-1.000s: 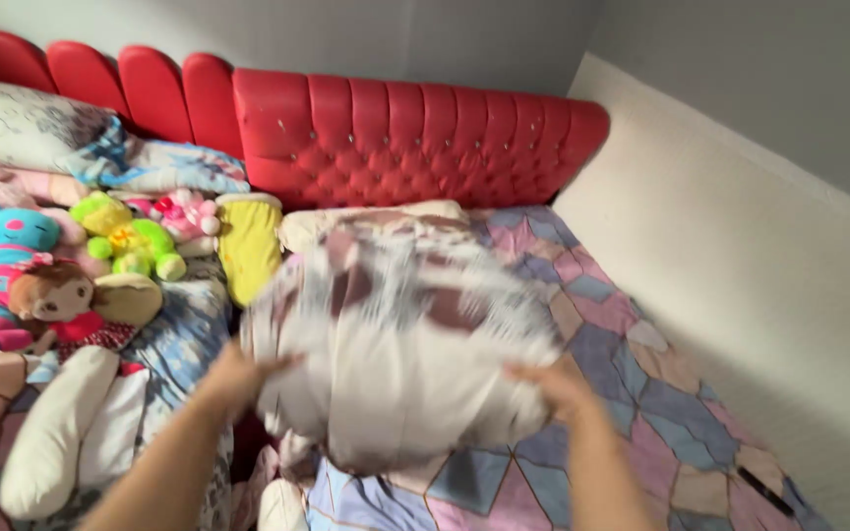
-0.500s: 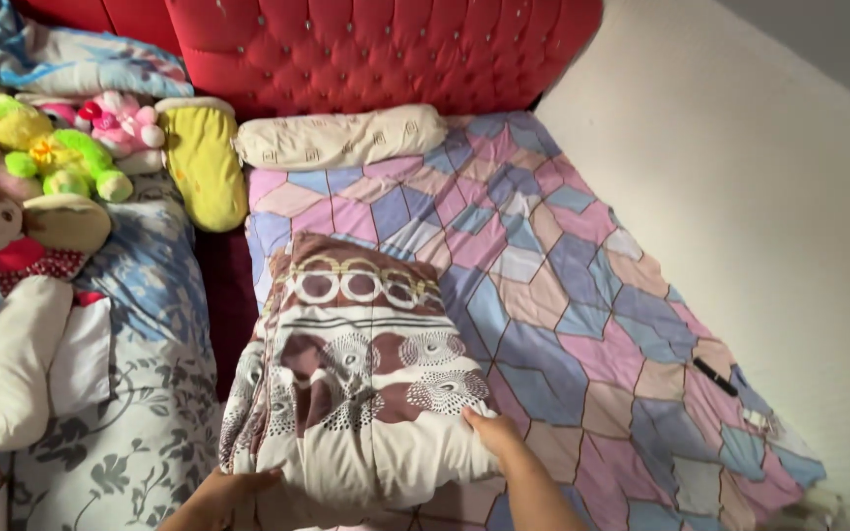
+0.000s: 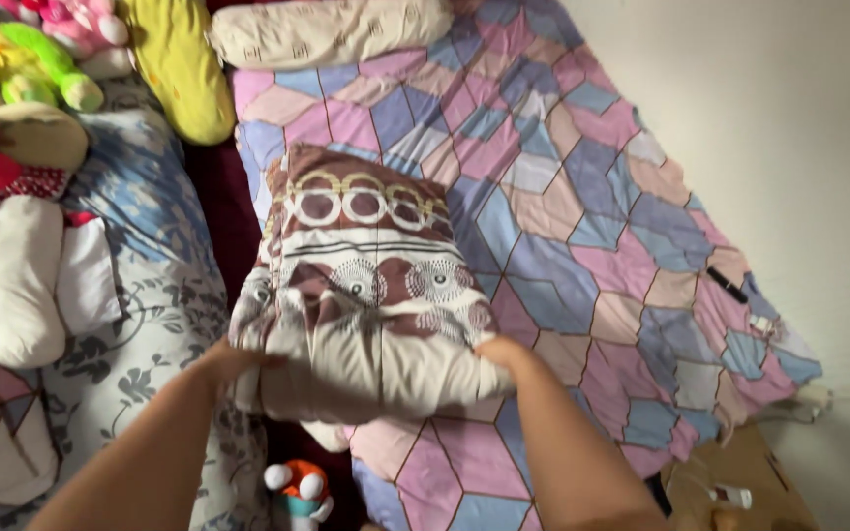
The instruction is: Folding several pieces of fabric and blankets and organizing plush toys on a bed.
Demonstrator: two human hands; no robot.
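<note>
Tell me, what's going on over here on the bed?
A person is holding a brown and cream patterned pillow by its near edge, left hand on one corner and right hand on the other. It lies on the bed's patchwork sheet of pink, blue and purple shapes. A cream bolster and a yellow cushion lie at the far end, with soft toys on the left.

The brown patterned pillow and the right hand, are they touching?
Touching. In the head view the right hand presses on the near right corner of the brown patterned pillow, with no gap visible between them.
</note>
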